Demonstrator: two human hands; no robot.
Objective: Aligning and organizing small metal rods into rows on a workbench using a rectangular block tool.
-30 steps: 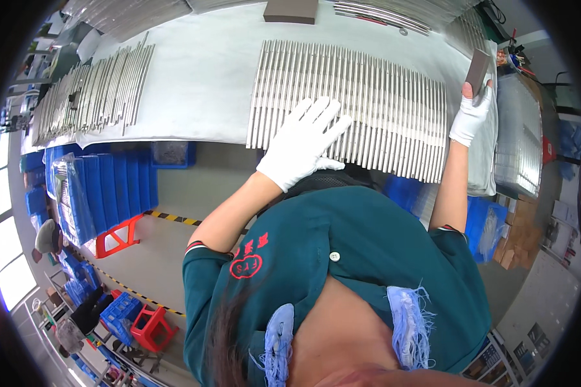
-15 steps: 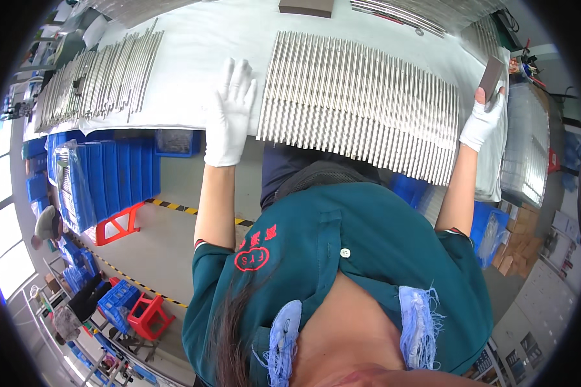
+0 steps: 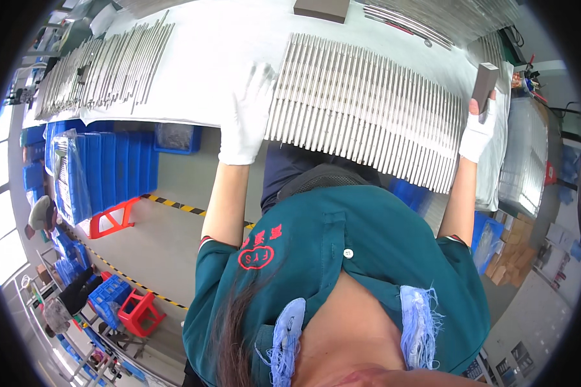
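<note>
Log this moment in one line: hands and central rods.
central metal rods: side by side on white cloth | left hand: open, at rods' left edge | right hand: holding brown block near rods' right edge

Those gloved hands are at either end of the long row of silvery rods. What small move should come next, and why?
Perhaps nudge the left hand gently inward against the row of rods: it lies open beside the row's left end, while the right hand, holding a brown block, is near the other end, so light pressure might steady the row.
</note>
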